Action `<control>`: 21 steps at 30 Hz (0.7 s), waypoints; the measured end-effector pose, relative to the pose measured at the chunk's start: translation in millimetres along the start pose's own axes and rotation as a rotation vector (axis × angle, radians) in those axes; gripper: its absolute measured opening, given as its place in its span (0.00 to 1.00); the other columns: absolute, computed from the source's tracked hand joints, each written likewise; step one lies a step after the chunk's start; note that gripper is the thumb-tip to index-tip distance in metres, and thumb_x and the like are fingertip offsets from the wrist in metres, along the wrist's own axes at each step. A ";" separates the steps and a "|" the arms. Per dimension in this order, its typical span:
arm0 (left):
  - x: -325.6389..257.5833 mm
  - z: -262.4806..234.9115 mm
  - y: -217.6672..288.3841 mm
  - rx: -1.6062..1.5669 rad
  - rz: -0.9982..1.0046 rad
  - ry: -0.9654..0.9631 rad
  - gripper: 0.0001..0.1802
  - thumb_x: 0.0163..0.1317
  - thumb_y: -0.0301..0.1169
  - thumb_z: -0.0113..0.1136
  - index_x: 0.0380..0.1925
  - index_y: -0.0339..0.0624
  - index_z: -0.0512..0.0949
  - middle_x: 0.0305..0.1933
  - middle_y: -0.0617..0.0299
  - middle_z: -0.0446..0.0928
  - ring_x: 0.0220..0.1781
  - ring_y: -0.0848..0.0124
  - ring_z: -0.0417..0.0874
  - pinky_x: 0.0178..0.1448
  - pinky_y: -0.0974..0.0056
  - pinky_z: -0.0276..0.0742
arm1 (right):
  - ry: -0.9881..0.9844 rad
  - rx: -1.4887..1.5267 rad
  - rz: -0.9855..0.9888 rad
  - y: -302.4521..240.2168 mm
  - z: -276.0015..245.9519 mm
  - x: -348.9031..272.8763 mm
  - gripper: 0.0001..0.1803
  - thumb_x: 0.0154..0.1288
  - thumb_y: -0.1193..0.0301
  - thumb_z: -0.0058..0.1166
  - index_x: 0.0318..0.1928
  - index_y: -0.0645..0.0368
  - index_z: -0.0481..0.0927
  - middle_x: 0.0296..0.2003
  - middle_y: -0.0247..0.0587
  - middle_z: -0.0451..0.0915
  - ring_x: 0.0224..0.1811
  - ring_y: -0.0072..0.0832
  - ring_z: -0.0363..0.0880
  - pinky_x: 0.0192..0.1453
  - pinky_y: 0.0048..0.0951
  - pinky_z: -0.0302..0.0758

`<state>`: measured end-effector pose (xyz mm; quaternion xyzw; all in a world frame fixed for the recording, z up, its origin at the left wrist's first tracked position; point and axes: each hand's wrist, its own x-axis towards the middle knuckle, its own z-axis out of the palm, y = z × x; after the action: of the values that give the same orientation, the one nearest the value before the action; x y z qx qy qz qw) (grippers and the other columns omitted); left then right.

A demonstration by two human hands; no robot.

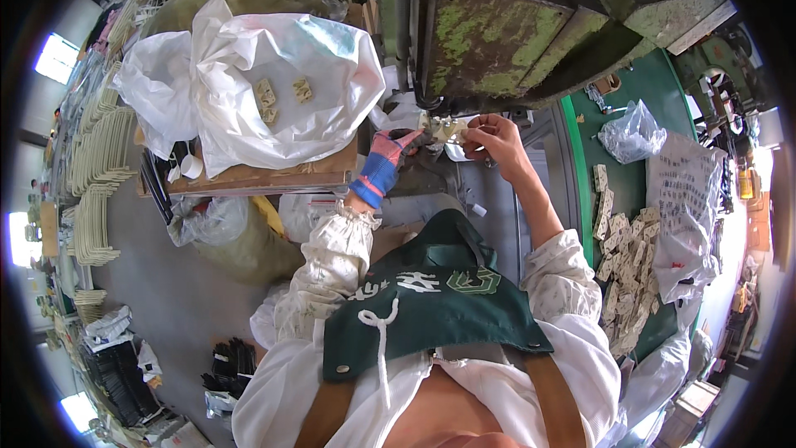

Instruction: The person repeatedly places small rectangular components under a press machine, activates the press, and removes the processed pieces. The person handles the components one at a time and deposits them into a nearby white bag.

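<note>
Right hand (489,143), nearly closed, pinches pale part (448,130); gloved left hand (388,159), grip unclear; best keep both clear of machine (497,41).

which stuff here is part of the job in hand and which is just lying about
Likely in use:
- pale piece at the right hand
- green machine
- similar pieces piled at right
- white bag with a few pieces inside

Likely just lying about:
- clear plastic bag
- black bundle
- pale stacks at far left
</note>
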<state>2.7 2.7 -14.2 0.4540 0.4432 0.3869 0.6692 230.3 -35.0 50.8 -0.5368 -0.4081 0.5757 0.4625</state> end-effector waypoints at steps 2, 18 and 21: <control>15.3 -21.9 -32.1 0.299 0.330 -0.138 0.11 0.60 0.30 0.55 0.43 0.41 0.79 0.34 0.60 0.79 0.28 0.73 0.80 0.30 0.69 0.77 | 0.002 0.001 0.021 -3.9 5.6 -3.5 0.11 0.57 0.72 0.59 0.38 0.65 0.74 0.27 0.39 0.80 0.27 0.22 0.80 0.31 0.22 0.79; 26.6 -35.4 -49.4 0.442 0.364 -0.259 0.19 0.62 0.27 0.52 0.54 0.40 0.72 0.42 0.61 0.78 0.34 0.73 0.81 0.37 0.69 0.79 | -0.080 0.014 0.021 0.0 -9.1 2.9 0.12 0.57 0.73 0.61 0.38 0.67 0.75 0.29 0.41 0.81 0.27 0.23 0.81 0.34 0.24 0.81; 18.3 -30.7 -45.8 0.527 0.514 -0.233 0.17 0.63 0.29 0.52 0.52 0.38 0.72 0.42 0.60 0.78 0.36 0.72 0.82 0.36 0.68 0.79 | -0.069 0.086 -0.032 2.2 -13.7 -6.6 0.18 0.60 0.71 0.59 0.46 0.68 0.72 0.32 0.44 0.81 0.31 0.26 0.82 0.37 0.25 0.81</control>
<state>-15.4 14.4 -68.1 0.7476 0.3200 0.3608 0.4566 243.7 -42.3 49.0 -0.4898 -0.4072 0.6032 0.4800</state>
